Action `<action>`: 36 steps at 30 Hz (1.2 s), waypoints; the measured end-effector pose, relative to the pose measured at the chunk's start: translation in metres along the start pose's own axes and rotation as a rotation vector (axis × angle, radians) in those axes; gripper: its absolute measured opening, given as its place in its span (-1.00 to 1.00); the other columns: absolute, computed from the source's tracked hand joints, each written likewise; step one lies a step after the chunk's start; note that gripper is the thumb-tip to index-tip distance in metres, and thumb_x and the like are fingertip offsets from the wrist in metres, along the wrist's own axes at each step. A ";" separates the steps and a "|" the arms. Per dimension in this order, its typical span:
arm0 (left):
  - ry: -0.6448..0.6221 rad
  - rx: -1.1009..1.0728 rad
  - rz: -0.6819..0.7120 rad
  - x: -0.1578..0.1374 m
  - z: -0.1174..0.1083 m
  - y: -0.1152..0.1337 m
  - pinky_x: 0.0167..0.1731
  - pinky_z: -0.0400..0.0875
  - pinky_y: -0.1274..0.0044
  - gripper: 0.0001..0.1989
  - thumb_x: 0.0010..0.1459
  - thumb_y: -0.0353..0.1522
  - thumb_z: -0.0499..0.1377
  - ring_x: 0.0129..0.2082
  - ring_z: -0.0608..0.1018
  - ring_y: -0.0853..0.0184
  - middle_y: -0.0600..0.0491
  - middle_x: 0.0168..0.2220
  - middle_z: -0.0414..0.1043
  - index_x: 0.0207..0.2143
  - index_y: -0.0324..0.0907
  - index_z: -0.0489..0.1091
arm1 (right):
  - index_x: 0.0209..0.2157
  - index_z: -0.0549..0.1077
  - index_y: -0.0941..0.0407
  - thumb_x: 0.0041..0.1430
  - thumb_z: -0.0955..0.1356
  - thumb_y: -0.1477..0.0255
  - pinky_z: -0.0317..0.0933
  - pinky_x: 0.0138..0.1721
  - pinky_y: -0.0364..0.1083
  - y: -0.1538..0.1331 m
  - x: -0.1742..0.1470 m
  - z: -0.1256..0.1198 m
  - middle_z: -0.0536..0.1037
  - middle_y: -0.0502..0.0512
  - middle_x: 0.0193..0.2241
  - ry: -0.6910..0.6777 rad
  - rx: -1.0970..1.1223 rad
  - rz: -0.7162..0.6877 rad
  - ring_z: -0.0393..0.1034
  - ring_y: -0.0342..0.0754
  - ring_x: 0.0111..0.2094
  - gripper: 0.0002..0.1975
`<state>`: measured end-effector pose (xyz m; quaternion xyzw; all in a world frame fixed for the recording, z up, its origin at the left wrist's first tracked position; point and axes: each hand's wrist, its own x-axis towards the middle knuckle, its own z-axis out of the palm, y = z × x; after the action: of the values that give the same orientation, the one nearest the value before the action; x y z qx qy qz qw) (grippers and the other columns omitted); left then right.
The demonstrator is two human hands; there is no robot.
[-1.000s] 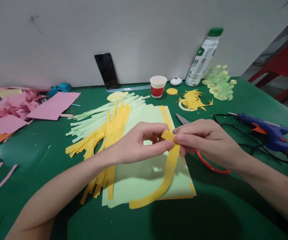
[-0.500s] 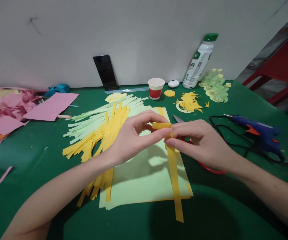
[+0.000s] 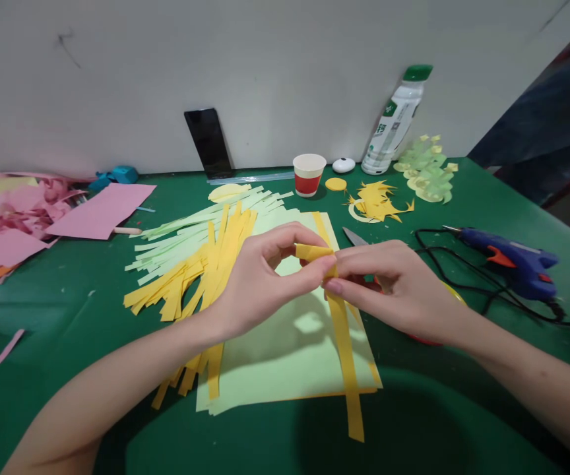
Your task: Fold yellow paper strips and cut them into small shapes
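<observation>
Between my two hands is a yellow paper strip (image 3: 343, 343), its upper end folded over to the left and its long tail hanging down toward me. My left hand (image 3: 282, 267) pinches the folded end between thumb and fingers. Just below the fold, my right hand (image 3: 384, 277) grips the same strip with thumb and forefinger. Pale green paper sheets (image 3: 275, 363) lie under both hands. A pile of yellow strips (image 3: 228, 257) is left of my left hand, with pale green strips (image 3: 176, 237) behind it. Scissors (image 3: 354, 236) lie partly hidden beneath my right hand.
On the right lies a blue glue gun (image 3: 512, 260) with its black cable. At the back stand a paper cup (image 3: 309, 175), a bottle (image 3: 396, 122) and a phone (image 3: 209, 144) leaning on the wall. Yellow paper cutouts (image 3: 377, 200) and pink paper (image 3: 104, 210) lie around.
Both hands have shifted slightly left with the strip, and its folded end now tilts down to the right. A dark, blurred shape has come in front of the red chair at the right.
</observation>
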<state>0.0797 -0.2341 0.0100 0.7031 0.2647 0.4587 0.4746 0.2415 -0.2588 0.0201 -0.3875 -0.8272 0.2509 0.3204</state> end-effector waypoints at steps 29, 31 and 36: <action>-0.148 0.263 -0.117 0.002 -0.003 0.011 -0.47 0.26 0.59 -0.88 0.00 -0.43 0.18 -0.51 0.36 0.46 0.10 -0.54 0.35 -0.57 -0.25 0.35 | -0.49 0.30 0.11 0.07 0.29 0.55 0.08 -0.62 -0.19 -0.001 -0.005 -0.006 0.36 -0.02 -0.56 0.173 -0.036 -0.002 0.16 -0.23 -0.60 -0.89; -0.157 0.283 -0.100 0.003 -0.003 0.012 -0.47 0.27 0.59 -0.87 0.01 -0.42 0.17 -0.51 0.36 0.46 0.09 -0.54 0.35 -0.57 -0.26 0.34 | -0.49 0.29 0.11 0.09 0.27 0.55 0.12 -0.60 -0.19 -0.001 -0.005 -0.005 0.37 0.00 -0.54 0.173 0.006 0.021 0.20 -0.21 -0.56 -0.89; -0.210 0.409 0.033 0.005 -0.004 0.011 -0.50 0.23 0.58 -0.74 0.15 -0.37 0.04 -0.53 0.35 0.44 0.06 -0.55 0.34 -0.57 -0.25 0.32 | -0.51 0.29 0.12 0.12 0.27 0.50 0.07 -0.62 -0.20 -0.004 -0.002 -0.007 0.34 -0.03 -0.56 0.180 0.145 0.151 0.18 -0.22 -0.57 -0.87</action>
<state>0.0772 -0.2330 0.0222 0.8327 0.2897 0.3276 0.3398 0.2459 -0.2614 0.0263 -0.4455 -0.7433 0.2978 0.4005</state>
